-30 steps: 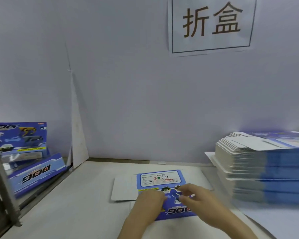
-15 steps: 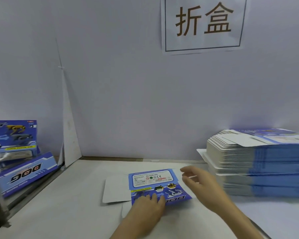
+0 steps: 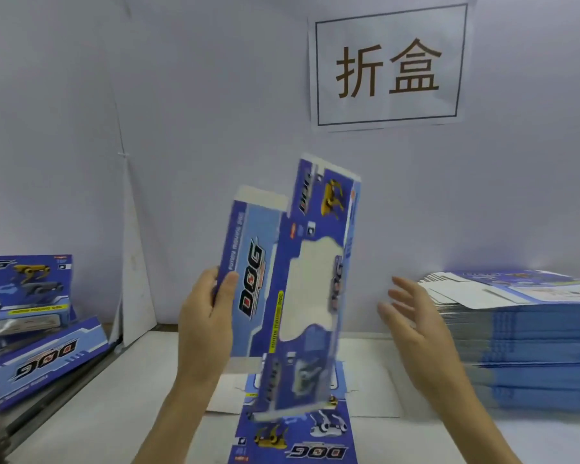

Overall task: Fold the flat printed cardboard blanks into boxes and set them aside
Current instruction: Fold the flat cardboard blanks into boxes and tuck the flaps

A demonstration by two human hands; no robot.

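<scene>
left hand point(image 3: 208, 316) — raised blank point(image 3: 292, 283) upright | right hand point(image 3: 412, 326) — off it, open

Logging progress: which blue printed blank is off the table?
The upright blank gripped at its edge by the left hand. A second blank lies flat on the table; the others sit in the stack at right.

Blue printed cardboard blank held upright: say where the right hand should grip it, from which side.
Likely the long right edge of the blue printed cardboard blank, mid-height, from the right: the left hand pinches its left edge, and the open right hand hovers level there.
</scene>
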